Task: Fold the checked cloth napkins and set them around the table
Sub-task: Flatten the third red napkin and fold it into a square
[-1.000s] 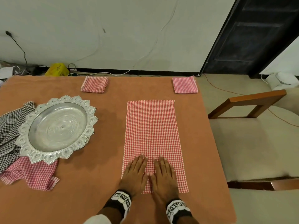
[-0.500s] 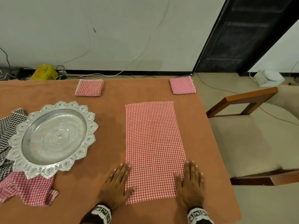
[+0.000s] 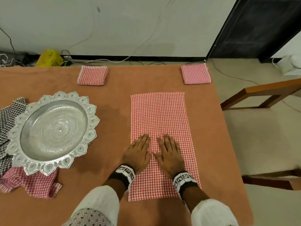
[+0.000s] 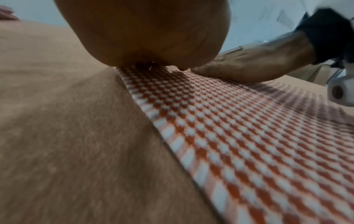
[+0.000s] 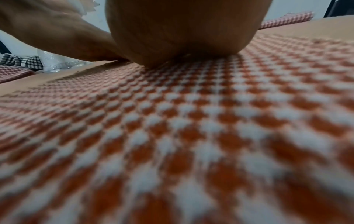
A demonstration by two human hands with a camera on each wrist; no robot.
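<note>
A long red-checked napkin (image 3: 160,118) lies flat on the orange-brown table (image 3: 114,98), folded into a tall strip. My left hand (image 3: 139,150) and right hand (image 3: 169,152) press flat on its near half, side by side, fingers straight and pointing away from me. The left palm overlaps the napkin's left edge. Two folded red-checked napkins sit at the far edge: one (image 3: 92,75) at the middle, one (image 3: 196,74) at the right corner. In the wrist views, each palm (image 4: 153,33) (image 5: 184,30) rests on the checked cloth (image 4: 249,144) (image 5: 172,136).
A scalloped silver tray (image 3: 52,132) stands at the left, over a crumpled red-checked cloth (image 3: 32,183) and a black-checked cloth (image 3: 8,121). A wooden chair (image 3: 263,95) with a pale cushion is close to the table's right edge. Cables and a yellow bag (image 3: 49,58) lie on the floor.
Half a second ago my hands lay apart at the napkin's two near side edges. They have come back together at the middle and sit farther up the cloth.
</note>
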